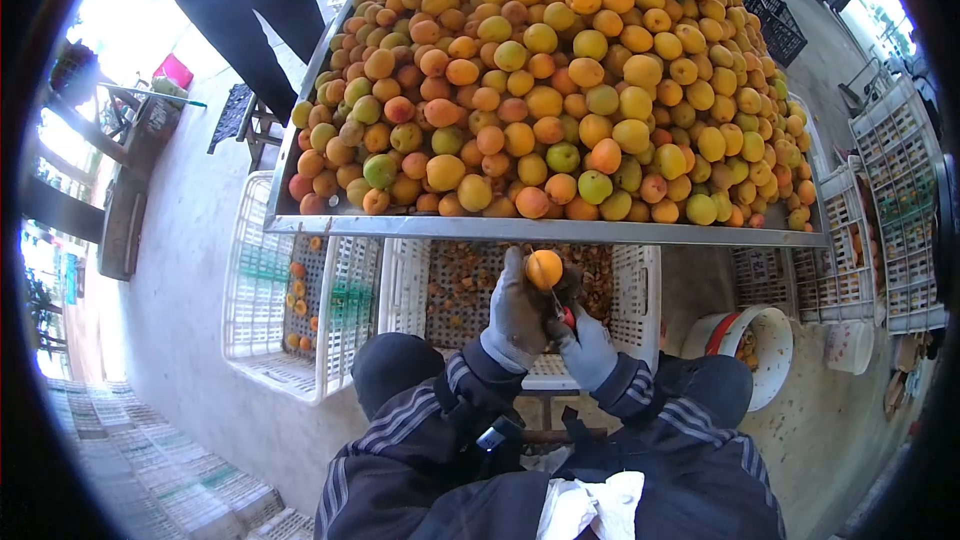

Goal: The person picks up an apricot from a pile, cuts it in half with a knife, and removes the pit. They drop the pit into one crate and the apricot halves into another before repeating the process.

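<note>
My left hand point(515, 312), in a grey work glove, is closed around an orange apricot point(544, 269) and holds it up at the tray's front edge. My right hand point(590, 348), also gloved, grips a small knife by its red handle point(568, 317); its thin blade points up against the apricot. A heap of apricots point(540, 100), orange, yellow and some greenish, fills the metal-rimmed tray point(560, 231) before me. Beneath my hands stands a white plastic crate point(636, 305) with many orange-brown pieces of fruit at its bottom.
Another white crate point(350, 315) at the left holds several apricot halves. On the right stand a white bucket point(770, 340), a smaller tub point(849, 348) and stacked white crates point(905, 200). A person in dark trousers point(240, 15) stands at the far left beyond the tray.
</note>
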The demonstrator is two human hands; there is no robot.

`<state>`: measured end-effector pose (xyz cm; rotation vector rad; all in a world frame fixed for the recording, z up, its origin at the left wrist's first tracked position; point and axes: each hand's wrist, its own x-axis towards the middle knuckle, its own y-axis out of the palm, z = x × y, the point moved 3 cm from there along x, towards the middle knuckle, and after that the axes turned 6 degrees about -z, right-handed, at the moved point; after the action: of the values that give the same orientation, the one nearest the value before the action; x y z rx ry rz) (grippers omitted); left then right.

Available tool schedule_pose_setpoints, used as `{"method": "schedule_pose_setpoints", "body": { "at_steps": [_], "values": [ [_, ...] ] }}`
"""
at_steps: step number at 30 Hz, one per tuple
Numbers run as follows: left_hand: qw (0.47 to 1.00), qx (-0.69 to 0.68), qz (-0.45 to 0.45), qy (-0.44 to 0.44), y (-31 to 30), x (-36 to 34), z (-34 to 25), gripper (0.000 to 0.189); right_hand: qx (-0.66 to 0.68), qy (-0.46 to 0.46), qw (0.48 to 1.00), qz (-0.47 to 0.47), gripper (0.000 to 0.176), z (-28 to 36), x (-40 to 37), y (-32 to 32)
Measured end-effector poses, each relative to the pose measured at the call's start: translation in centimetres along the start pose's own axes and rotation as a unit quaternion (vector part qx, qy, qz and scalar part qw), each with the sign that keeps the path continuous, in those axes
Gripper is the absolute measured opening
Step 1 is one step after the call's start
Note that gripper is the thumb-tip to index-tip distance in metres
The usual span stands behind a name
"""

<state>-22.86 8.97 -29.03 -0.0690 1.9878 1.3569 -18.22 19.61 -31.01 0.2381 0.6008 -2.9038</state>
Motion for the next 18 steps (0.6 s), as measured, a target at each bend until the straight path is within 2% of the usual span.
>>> {"method": "schedule_pose_setpoints", "body": {
  "at_steps": [1, 3, 4, 6, 10, 12, 15, 18],
  "values": [
    [1.0, 0.001, 0.0, -0.001, -0.4, 0.3, 0.2, 0.04, 0.001, 0.001, 1.0, -0.001, 0.035, 0.2, 0.1, 0.0],
    [0.991, 0.085, 0.017, 0.099, -1.0, 1.0, 0.5, 0.045, 0.071, 0.013, 0.997, -0.022, 0.038, 0.6, 0.3, -0.1],
    [0.991, 0.086, 0.017, 0.099, -1.3, 1.3, 1.0, 0.045, 0.071, 0.012, 0.997, -0.021, 0.038, 0.7, 0.3, -0.1],
    [0.952, 0.171, -0.014, 0.252, -0.8, 0.8, 0.7, 0.044, 0.066, -0.003, 0.997, -0.027, 0.029, 0.9, 0.1, -0.2],
    [0.962, 0.145, 0.046, 0.225, -0.2, 0.0, -0.1, 0.044, -0.016, -0.005, 1.0, -0.009, 0.032, -0.7, -0.1, 0.1],
    [0.992, 0.072, 0.015, 0.101, -0.8, 0.3, 0.2, 0.047, 0.023, -0.055, 0.998, -0.018, 0.031, -0.5, 0.0, 0.1],
    [0.996, 0.072, -0.01, 0.049, -0.6, -0.1, 0.4, 0.05, -0.055, -0.049, 0.997, -0.024, 0.034, -2.3, -0.2, 0.2],
    [0.995, 0.08, -0.036, 0.035, -1.0, 0.2, 0.7, 0.049, -0.045, -0.047, 0.998, -0.011, 0.031, -3.4, -0.1, 0.4]
  ]
}}
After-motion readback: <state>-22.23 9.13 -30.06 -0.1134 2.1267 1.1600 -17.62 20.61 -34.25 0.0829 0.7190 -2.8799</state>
